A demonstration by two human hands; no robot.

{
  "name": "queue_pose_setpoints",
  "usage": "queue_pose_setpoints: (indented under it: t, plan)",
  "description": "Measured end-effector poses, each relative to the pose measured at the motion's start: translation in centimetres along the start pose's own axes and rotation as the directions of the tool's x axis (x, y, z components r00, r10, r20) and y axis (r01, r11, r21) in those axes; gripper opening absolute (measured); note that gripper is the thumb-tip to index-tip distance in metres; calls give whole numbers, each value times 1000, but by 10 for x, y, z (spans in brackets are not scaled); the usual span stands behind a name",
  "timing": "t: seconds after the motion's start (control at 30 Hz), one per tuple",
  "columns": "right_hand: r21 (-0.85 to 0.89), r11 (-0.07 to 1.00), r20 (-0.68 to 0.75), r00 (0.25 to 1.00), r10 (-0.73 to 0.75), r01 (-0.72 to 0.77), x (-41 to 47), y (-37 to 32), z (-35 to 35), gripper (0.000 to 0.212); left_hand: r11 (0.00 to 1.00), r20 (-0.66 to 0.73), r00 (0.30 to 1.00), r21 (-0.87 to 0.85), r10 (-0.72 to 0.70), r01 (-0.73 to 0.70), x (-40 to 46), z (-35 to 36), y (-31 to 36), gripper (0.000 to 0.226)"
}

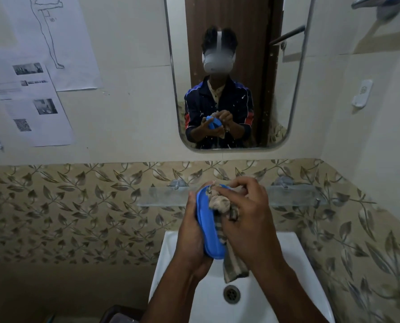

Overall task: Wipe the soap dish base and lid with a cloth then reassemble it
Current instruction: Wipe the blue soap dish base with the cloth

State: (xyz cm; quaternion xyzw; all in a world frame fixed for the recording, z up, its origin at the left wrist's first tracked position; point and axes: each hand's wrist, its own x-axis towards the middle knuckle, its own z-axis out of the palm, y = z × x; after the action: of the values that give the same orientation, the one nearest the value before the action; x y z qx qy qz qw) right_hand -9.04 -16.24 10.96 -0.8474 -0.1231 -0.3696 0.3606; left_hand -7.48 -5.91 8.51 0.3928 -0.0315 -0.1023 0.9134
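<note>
Head view: two hands, both busy above one white sink. Left hand wrapped round one blue soap dish piece, fingers curled behind it, thumb side along its left edge; piece held tilted, long axis running away from camera. Base or lid: cannot tell. Only one blue piece in sight. Right hand bunched round one striped cloth, fingers curled and pinching the wad against the upper inside of the blue piece. One loose cloth tail hanging down just right of the piece, over the basin. One drain in the sink, below the hands. One glass shelf on the leaf-patterned tile wall behind the hands, two suction mounts holding it. One mirror above, reflecting the person, the blue piece and the cloth. Three printed sheets plainly on the wall at left, edge of another at the frame border.
</note>
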Motion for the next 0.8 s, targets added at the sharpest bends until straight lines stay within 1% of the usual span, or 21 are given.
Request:
queue_pose_setpoints:
  t: [0.03,0.07,0.13,0.2,0.3,0.37,0.43,0.53,0.57,0.63,0.7,0.73,0.8]
  plan:
    - [-16,1000,-1,1000,5,-5,-3,-3,2,53,1000,2,1000,4,3,-3,0,0,0,68]
    - [-37,999,10,1000,-20,21,-6,-7,5,54,1000,4,1000,-5,-2,2,1,1,1,66]
    - [-47,990,57,990,-129,132,-12,-11,13,56,1000,-25,1000,-27,2,-3,3,-2,1,58]
    - [-16,971,125,964,-233,237,-20,-7,15,57,999,5,1000,-37,25,-25,5,-7,6,56]
    - [8,947,233,920,-315,322,-31,0,7,66,998,5,1000,-65,18,-18,7,-13,13,61]
    - [-27,940,242,915,-323,340,-29,0,8,65,999,-32,999,-49,2,-4,5,-11,9,68]
    - [-135,945,188,945,-269,296,-18,-1,10,59,1000,-64,998,-7,18,-19,5,-10,2,65]
    - [-293,951,110,992,-67,97,-11,-3,7,62,1000,-37,999,1,23,-23,5,-7,3,71]
    - [-310,950,100,995,-7,38,-13,-3,5,64,1000,-29,999,-1,21,-21,5,-7,4,72]
    - [-275,961,101,993,65,-35,-18,-8,5,64,1000,-45,999,-1,26,-26,5,-8,4,71]
    - [-179,983,82,994,68,-53,-16,-10,8,61,1000,-50,999,10,20,-20,2,-9,0,68]
    - [-128,991,71,997,40,-31,-13,-13,9,59,1000,-49,999,17,23,-22,0,-7,0,65]
    - [-62,994,79,993,-84,89,-9,-18,8,53,999,-40,998,28,45,-44,-2,-3,4,61]
